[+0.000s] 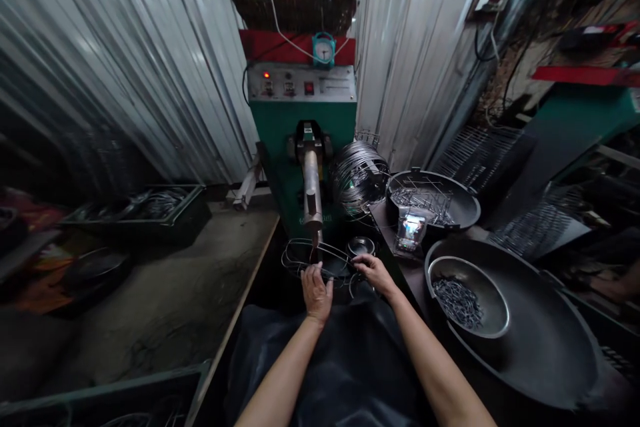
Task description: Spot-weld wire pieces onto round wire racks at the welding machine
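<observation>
A round frame of thin metal wire (293, 260) sits at the lower tip of a green machine's metal arm (313, 190), which looks like a spot welder's electrode. My left hand (317, 290) is at the near side of the frame, fingertips closed on it right under the arm's tip. Its thumb stands a little apart. On the right side of the same frame, my right hand (374, 271) pinches the wire between thumb and fingers. Just beyond that hand is a small round dish (361, 246). The exact fingertip contact of my left hand is partly hidden.
At right, a bowl (500, 330) of short metal pieces rests in a large pan (550, 347). Behind them are another pan (473, 203) with wire parts, a lit phone (412, 232) and stacked wire rings (357, 177). Bins (190, 207) stand at left.
</observation>
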